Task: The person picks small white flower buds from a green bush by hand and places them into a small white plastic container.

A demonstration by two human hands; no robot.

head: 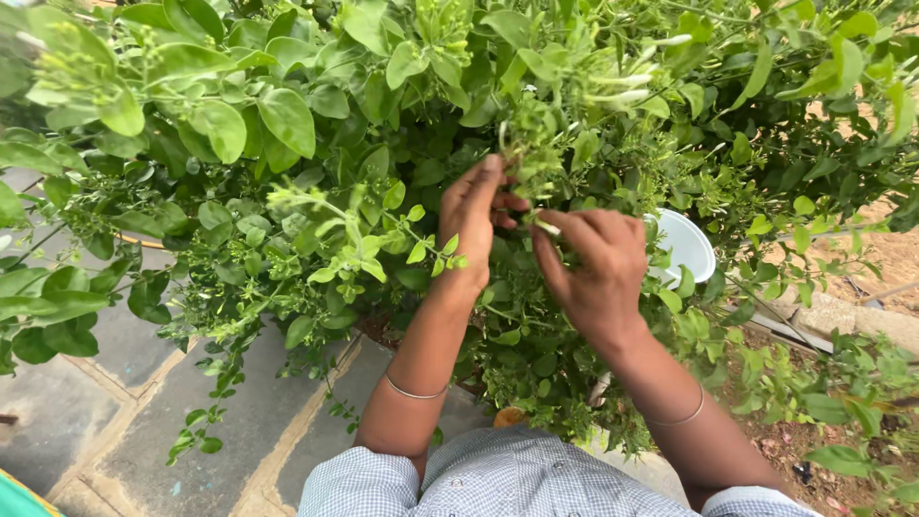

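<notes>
My left hand (476, 225) reaches up into a dense green shrub (287, 124) and holds a thin leafy stem (522, 144) between fingers and thumb. My right hand (595, 268) is beside it, fingers pinched on a small white flower bud (547, 228) on the same cluster. More slim white buds (622, 91) stick out above the hands. A white bowl (684, 244) sits among the branches just right of my right hand, partly hidden by leaves. Each wrist wears a thin metal bangle.
Grey stone paving slabs (144, 421) lie below on the left. Bare soil and a stone border (842, 316) are on the right. Branches hang all around both arms. A green edge (24, 498) shows at the bottom left corner.
</notes>
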